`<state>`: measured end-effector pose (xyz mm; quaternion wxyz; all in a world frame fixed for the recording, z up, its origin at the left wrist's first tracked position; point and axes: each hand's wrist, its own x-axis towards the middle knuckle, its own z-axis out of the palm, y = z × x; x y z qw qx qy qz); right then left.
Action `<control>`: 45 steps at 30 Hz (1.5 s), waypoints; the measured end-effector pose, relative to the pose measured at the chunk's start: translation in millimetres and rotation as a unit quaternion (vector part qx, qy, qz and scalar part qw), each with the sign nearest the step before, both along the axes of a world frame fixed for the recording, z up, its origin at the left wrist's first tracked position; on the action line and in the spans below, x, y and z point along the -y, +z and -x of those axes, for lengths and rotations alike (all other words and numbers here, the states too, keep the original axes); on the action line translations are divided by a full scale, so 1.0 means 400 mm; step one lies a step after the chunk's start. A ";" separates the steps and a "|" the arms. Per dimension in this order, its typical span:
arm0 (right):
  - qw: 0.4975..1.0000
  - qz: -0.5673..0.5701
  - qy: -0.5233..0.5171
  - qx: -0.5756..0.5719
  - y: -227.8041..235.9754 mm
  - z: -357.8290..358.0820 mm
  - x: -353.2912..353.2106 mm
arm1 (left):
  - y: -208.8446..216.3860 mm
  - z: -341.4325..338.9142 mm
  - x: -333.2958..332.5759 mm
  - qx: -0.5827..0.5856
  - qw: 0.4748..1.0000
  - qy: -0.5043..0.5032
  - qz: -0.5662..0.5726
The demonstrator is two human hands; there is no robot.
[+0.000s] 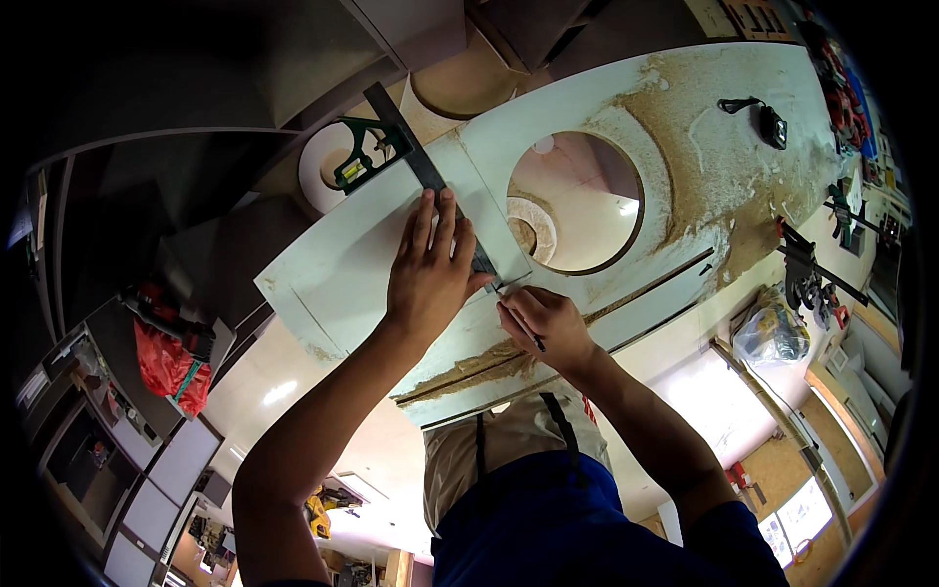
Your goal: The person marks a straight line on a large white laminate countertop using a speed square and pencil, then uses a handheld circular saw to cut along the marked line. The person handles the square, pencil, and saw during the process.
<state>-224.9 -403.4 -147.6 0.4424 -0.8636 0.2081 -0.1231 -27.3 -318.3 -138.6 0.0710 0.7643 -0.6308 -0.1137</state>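
A combination square with a dark steel blade [413, 147] and a green head [372, 155] with a yellow level vial lies across a white board [342, 249]. My left hand [428, 269] lies on the blade, its fingers stretched out and pressing on it, the thumb reaching toward the blade's near end. Close by, my right hand [548, 328] pinches a thin dark pencil [537, 341]. Its tip meets the board beside the near end of the blade. Faint lines cross the board, and a large round hole [577, 201] opens right of the blade.
Brown sawdust [675, 147] covers much of the board's right part, where a small black corded object [771, 125] lies. Clamps [804, 256] sit at the right edge. A long groove [646, 289] runs along the near side. A red bag [166, 357] is at left.
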 end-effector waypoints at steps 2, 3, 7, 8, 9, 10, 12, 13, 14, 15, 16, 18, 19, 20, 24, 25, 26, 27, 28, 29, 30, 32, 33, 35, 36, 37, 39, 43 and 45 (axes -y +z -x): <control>1.000 -0.003 0.001 0.005 0.005 -0.004 0.003 | 0.000 0.000 -0.001 0.001 1.000 0.000 -0.002; 1.000 0.000 0.001 0.005 0.004 -0.004 0.003 | 0.000 0.000 -0.001 0.001 1.000 0.000 -0.003; 1.000 0.005 -0.002 0.008 0.004 -0.004 0.007 | 0.001 -0.001 0.002 0.003 1.000 -0.004 -0.003; 1.000 0.004 -0.003 0.011 0.004 -0.005 0.009 | -0.001 0.000 0.004 0.000 1.000 -0.003 0.001; 1.000 0.003 -0.004 0.009 0.003 -0.003 0.011 | -0.001 0.003 0.007 -0.002 1.000 -0.003 0.006; 1.000 0.002 -0.005 0.006 0.002 0.000 0.014 | -0.001 0.005 0.010 -0.004 1.000 -0.002 0.010; 1.000 0.000 -0.008 0.003 0.001 0.007 0.021 | 0.000 0.009 0.019 -0.002 1.000 -0.002 0.011; 1.000 0.000 -0.010 0.002 0.002 0.010 0.025 | -0.001 0.012 0.024 -0.001 1.000 -0.002 0.012; 1.000 -0.001 -0.013 0.001 0.003 0.014 0.030 | -0.002 0.016 0.030 -0.001 1.000 -0.002 0.013; 1.000 -0.003 -0.014 0.001 0.003 0.017 0.037 | -0.004 0.020 0.037 -0.002 1.000 -0.002 0.014; 1.000 -0.004 -0.016 0.001 0.003 0.020 0.044 | -0.005 0.023 0.045 -0.002 1.000 -0.001 0.016; 1.000 -0.015 -0.016 -0.010 0.006 0.031 0.057 | -0.007 0.030 0.059 0.000 1.000 -0.005 0.017; 0.999 -0.023 -0.014 -0.021 0.008 0.037 0.064 | -0.007 0.033 0.066 0.001 1.000 -0.006 0.018; 0.999 -0.032 -0.012 -0.032 0.010 0.041 0.069 | -0.007 0.036 0.071 0.001 1.000 -0.006 0.017; 0.999 -0.043 0.000 -0.025 0.016 0.046 0.091 | 0.001 0.043 0.090 0.001 1.000 -0.005 0.007; 0.998 -0.048 0.006 -0.028 0.014 0.048 0.095 | -0.001 0.044 0.092 -0.001 1.000 -0.004 0.001; 0.998 -0.054 0.012 -0.030 0.012 0.049 0.097 | -0.004 0.044 0.093 -0.003 1.000 -0.005 0.008; 0.998 -0.051 0.011 -0.029 0.012 0.050 0.098 | -0.005 0.044 0.094 -0.005 1.000 -0.007 0.017; 0.998 -0.048 0.010 -0.028 0.012 0.050 0.098 | -0.007 0.044 0.094 -0.006 1.000 -0.008 0.025; 0.999 -0.045 0.010 -0.027 0.012 0.050 0.097 | -0.009 0.046 0.093 -0.009 0.999 -0.010 0.030; 0.999 -0.039 0.011 -0.028 0.011 0.050 0.096 | -0.009 0.048 0.093 -0.011 0.999 -0.012 0.036; 0.999 -0.029 0.013 -0.031 0.008 0.051 0.095 | -0.011 0.046 0.090 -0.014 0.999 -0.012 0.040; 0.999 -0.033 0.014 -0.027 0.009 0.052 0.095 | -0.010 0.045 0.090 -0.015 0.999 -0.011 0.038; 0.999 -0.040 0.015 -0.019 0.015 0.049 0.095 | -0.010 0.044 0.088 -0.018 0.999 -0.012 0.039; 0.999 -0.034 0.012 -0.018 0.020 0.045 0.095 | -0.010 0.043 0.088 -0.018 0.999 -0.012 0.040; 0.999 -0.027 0.010 -0.016 0.025 0.040 0.093 | -0.010 0.042 0.087 -0.018 0.999 -0.013 0.041; 1.000 -0.024 0.006 -0.014 0.028 0.036 0.090 | -0.010 0.041 0.087 -0.013 0.999 -0.013 0.042; 0.999 -0.032 -0.001 -0.021 0.024 0.033 0.079 | -0.012 0.034 0.083 0.003 0.999 -0.025 0.038; 0.999 -0.036 -0.003 -0.029 0.021 0.034 0.075 | -0.016 0.038 0.081 0.007 0.999 -0.025 0.042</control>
